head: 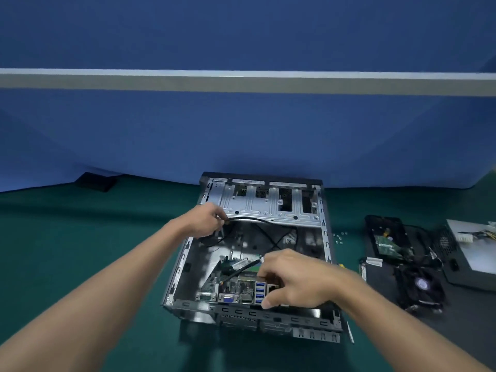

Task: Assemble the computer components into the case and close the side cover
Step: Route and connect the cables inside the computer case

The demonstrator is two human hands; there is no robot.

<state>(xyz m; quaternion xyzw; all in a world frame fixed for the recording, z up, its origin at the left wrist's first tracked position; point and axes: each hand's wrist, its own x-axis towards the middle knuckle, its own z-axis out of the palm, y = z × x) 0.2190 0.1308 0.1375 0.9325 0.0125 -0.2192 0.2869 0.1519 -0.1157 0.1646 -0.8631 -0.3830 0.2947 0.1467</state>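
A grey metal computer case (271,208) lies open-side up, a green motherboard (214,281) in its near half, a black cable (257,219) arching across its middle, with a black hard drive (383,229), black cooling fan (421,285) and grey power supply box (475,253) to its right.

Blue-walled workbench.
Blue partition wall (241,135) crossed by a pale horizontal rail (241,81), behind a green table cover (80,237).

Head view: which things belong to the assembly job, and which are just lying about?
Job: case, motherboard in the right hand, black cable in the left hand, hard drive, fan, power supply, screws.
Lying about: small black box at far left.
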